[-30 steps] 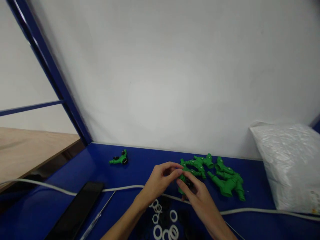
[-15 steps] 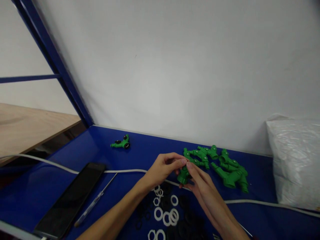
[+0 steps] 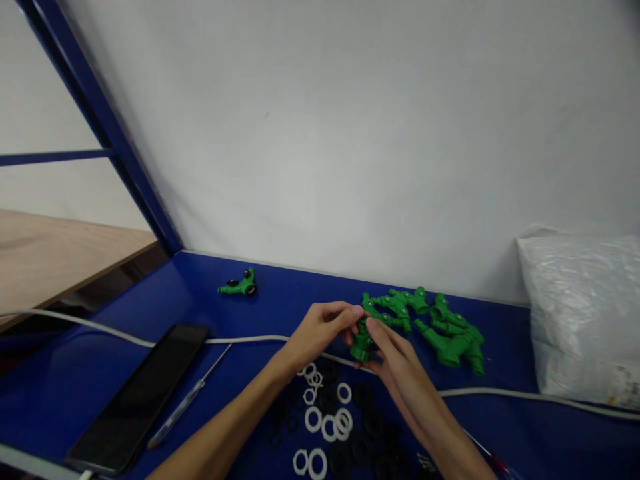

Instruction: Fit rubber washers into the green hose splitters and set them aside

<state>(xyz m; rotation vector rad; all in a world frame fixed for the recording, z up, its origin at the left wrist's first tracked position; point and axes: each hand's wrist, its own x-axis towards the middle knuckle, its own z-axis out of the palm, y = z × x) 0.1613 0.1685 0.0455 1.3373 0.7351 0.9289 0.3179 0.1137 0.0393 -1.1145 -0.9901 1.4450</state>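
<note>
My left hand [image 3: 320,332] and my right hand [image 3: 395,363] meet over the blue table [image 3: 260,313], both pinching one green plastic fitting [image 3: 361,344] held just above the surface. Fingers of each hand are curled round it. Behind it lies a heap of several more green fittings [image 3: 435,323]. Below my hands, white rings [image 3: 327,423] and black rings [image 3: 367,433] are scattered on the table.
One green fitting with black caps [image 3: 240,286] lies alone at the back left. A dark phone [image 3: 137,397] and a thin screwdriver [image 3: 187,400] lie at the left front. A white cable [image 3: 240,341] crosses the table. A white plastic bag [image 3: 585,317] sits at the right.
Both hands stay on the green fitting, which has turned slightly between the fingers. The view shifted upward from a second ago, then a little to the right.
</note>
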